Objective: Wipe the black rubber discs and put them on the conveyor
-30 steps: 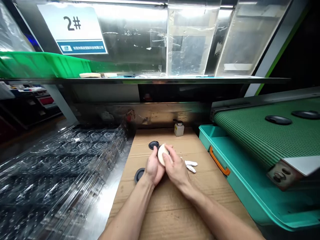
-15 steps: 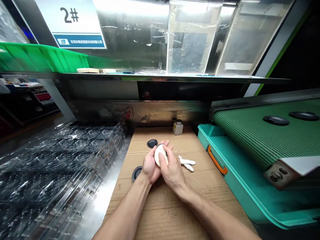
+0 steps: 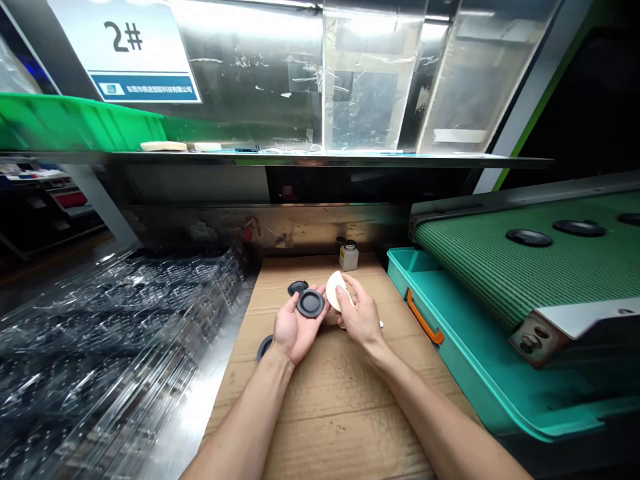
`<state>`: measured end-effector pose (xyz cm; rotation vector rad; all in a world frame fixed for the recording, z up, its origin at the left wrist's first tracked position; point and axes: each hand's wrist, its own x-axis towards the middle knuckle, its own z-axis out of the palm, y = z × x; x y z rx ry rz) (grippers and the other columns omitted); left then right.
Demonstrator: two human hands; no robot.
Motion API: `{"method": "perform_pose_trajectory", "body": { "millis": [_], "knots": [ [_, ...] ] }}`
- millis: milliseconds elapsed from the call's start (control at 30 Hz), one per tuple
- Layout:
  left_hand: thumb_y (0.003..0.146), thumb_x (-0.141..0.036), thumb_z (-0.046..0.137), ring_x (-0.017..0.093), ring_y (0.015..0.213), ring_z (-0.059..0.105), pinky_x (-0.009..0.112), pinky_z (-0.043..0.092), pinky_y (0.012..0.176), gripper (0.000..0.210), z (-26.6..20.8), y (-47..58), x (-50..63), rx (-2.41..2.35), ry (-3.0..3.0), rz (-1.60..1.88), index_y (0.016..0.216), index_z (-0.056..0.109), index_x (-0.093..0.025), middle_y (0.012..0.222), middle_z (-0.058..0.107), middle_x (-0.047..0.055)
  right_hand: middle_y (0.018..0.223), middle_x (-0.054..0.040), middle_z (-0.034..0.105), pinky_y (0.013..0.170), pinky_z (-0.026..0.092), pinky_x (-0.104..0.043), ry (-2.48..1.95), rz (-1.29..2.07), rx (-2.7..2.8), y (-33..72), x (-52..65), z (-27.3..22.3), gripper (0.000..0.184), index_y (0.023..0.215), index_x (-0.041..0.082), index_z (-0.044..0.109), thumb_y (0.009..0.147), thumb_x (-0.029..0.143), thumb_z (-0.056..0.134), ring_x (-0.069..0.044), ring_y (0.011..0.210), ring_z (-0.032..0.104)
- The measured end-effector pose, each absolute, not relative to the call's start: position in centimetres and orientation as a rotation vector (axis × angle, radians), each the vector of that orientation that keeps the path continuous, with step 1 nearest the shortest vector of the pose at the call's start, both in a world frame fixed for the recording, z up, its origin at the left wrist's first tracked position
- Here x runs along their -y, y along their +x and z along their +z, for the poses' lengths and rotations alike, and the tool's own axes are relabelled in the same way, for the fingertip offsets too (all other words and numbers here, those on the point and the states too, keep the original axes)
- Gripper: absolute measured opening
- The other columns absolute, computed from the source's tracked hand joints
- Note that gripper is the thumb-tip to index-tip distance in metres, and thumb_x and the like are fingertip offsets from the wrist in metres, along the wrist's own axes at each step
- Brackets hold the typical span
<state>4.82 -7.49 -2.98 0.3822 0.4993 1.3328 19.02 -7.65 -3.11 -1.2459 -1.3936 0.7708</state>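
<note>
My left hand (image 3: 295, 335) is palm up, with a round black disc (image 3: 311, 303) with a raised rim lying across its fingers and the thumb by its edge. Pinched between thumb and fingers of my right hand (image 3: 361, 316) is a round off-white pad (image 3: 337, 291), tilted, just right of the disc. Behind my left fingers a second black disc (image 3: 297, 287) rests on the cardboard (image 3: 345, 413). Another black disc (image 3: 264, 347) lies left of my left wrist, partly hidden by it. A white object (image 3: 381, 325) is mostly covered by my right hand.
A small bottle (image 3: 349, 256) stands at the cardboard's back edge. To the right are a teal bin (image 3: 450, 373) with an orange handle and a green conveyor belt (image 3: 470, 267) carrying black discs. Clear plastic trays (image 3: 115, 347) are stacked at left. A metal shelf (image 3: 325, 160) crosses overhead.
The off-white pad has come away from my left palm to the right in my right hand, uncovering the black disc. The discs on the belt sit further left in view; the camera has shifted somewhat.
</note>
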Motion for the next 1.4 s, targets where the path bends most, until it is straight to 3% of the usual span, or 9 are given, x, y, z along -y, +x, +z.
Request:
{"method": "perform_pose_trajectory", "body": {
  "millis": [67,200,433,667,1167,1400],
  "knots": [
    [0.091,-0.029,0.043,0.026,0.119,0.056,0.043,0.049,0.098,0.031,-2.8,4.8,7.6,-0.485,0.386,1.341,0.109,0.06,-0.01,0.126,0.061,0.016,0.076,-0.0022,0.067,0.048,0.048,-0.023,-1.137,0.936,1.416,19.1,7.8,-3.1,0.054,0.132,0.02,0.053,0.088,0.051,0.048,-0.013,0.052,0.057],
    [0.092,-0.038,0.043,0.028,0.118,0.056,0.047,0.047,0.099,0.037,-2.6,5.1,8.1,-0.48,0.455,1.288,0.116,0.058,-0.014,0.131,0.058,0.014,0.081,-0.004,0.067,0.051,0.049,-0.021,-1.059,1.011,1.457,18.0,8.7,-3.3,0.043,0.112,0.017,0.066,0.08,0.045,0.061,-0.013,0.061,0.059],
    [0.09,-0.041,0.049,0.03,0.115,0.058,0.048,0.046,0.099,0.042,-2.7,4.8,8.3,-0.501,0.486,1.172,0.12,0.056,-0.013,0.131,0.057,0.016,0.072,-0.0018,0.063,0.039,0.041,-0.018,-1.032,1.352,1.698,19.1,8.9,-2.4,0.037,0.108,0.018,0.069,0.08,0.041,0.063,-0.009,0.048,0.051],
    [0.093,-0.037,0.044,0.028,0.107,0.062,0.044,0.049,0.094,0.037,-2.9,5.2,8.2,-0.482,0.428,1.166,0.114,0.059,-0.01,0.118,0.064,0.018,0.079,-0.0038,0.066,0.044,0.041,-0.018,-1.038,1.113,1.663,20.4,7.9,-2.3,0.036,0.106,0.017,0.068,0.081,0.042,0.062,-0.01,0.053,0.053],
    [0.093,-0.037,0.045,0.027,0.102,0.064,0.043,0.053,0.086,0.034,-3.2,5.4,8.3,-0.52,0.459,1.126,0.111,0.06,-0.012,0.116,0.065,0.016,0.07,-0.0027,0.062,0.04,0.039,-0.019,-1.062,1.209,1.601,20.1,7.9,-2.3,0.038,0.102,0.015,0.07,0.081,0.045,0.06,-0.009,0.048,0.048],
    [0.093,-0.04,0.042,0.028,0.103,0.064,0.043,0.052,0.089,0.04,-2.9,5.3,8.1,-0.569,0.407,1.152,0.113,0.059,-0.009,0.121,0.063,0.018,0.065,-0.0009,0.06,0.042,0.038,-0.017,-1.097,1.478,1.799,22.0,8.8,-0.4,0.034,0.096,0.014,0.073,0.076,0.041,0.066,-0.008,0.05,0.048]
  ]
}}
